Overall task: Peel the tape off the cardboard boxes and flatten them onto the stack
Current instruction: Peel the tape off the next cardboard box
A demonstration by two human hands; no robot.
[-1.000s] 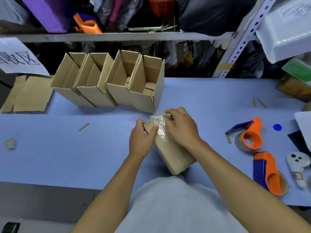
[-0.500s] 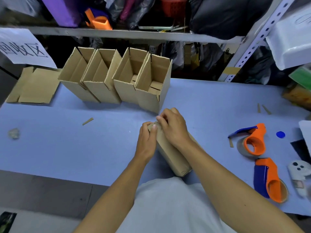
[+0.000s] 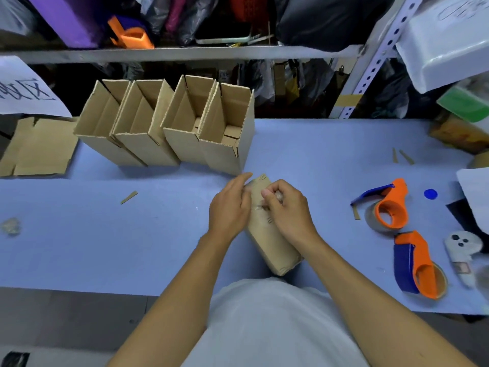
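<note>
A small closed cardboard box (image 3: 270, 239) lies on the blue table in front of me, its long side pointing away. My left hand (image 3: 230, 207) rests against the box's left side with fingers fairly straight. My right hand (image 3: 287, 207) is curled over the box's top and pinches a crumpled strip of clear tape (image 3: 276, 196) that still reaches to the box. Several open upright boxes (image 3: 225, 133) stand in a row further back. A flattened cardboard stack (image 3: 39, 147) lies at the far left.
Two orange-and-blue tape dispensers (image 3: 389, 207) (image 3: 418, 263) lie at the right, beside a white controller (image 3: 461, 247). A balled wad of tape (image 3: 10, 226) and a cardboard sliver (image 3: 128, 197) lie at the left. A cluttered metal shelf (image 3: 185, 51) overhangs the table's back edge.
My right hand has pulled the tape back along the box's top toward me and bunched it in its fingers. My left hand has shifted from the box's far end to its left side.
</note>
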